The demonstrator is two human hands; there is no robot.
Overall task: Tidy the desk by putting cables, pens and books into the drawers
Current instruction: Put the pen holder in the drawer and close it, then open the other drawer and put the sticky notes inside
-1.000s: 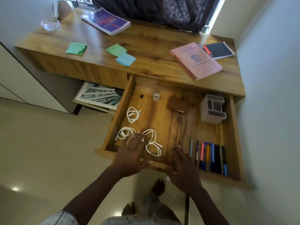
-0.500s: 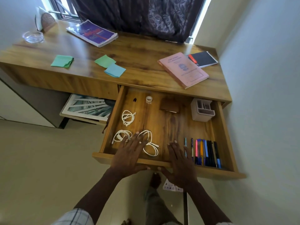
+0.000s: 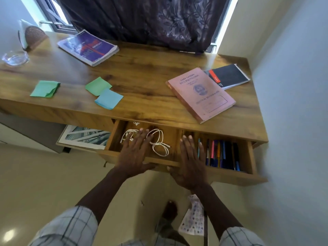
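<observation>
The wooden drawer (image 3: 230,174) under the desk top stands only partly out. My left hand (image 3: 134,153) and my right hand (image 3: 190,162) lie flat with straight fingers over its front edge, thumbs on the outer face. White coiled cables (image 3: 159,144) lie in the drawer's left part, half under my left fingers. Several coloured pens (image 3: 221,153) lie in its right part. On the desk top are a pink book (image 3: 202,93), a black notebook (image 3: 229,75) and a purple book (image 3: 88,47).
Green sticky notes (image 3: 45,88), a second green pad (image 3: 98,85) and a blue pad (image 3: 109,98) lie on the desk (image 3: 142,71). A glass dish (image 3: 15,57) sits at the far left. A lower shelf with a picture (image 3: 85,137) juts out left. A wall is close on the right.
Both flat hands have moved forward with the drawer, which has slid most of the way under the desk top; the organiser, wallet and rear cable are now hidden.
</observation>
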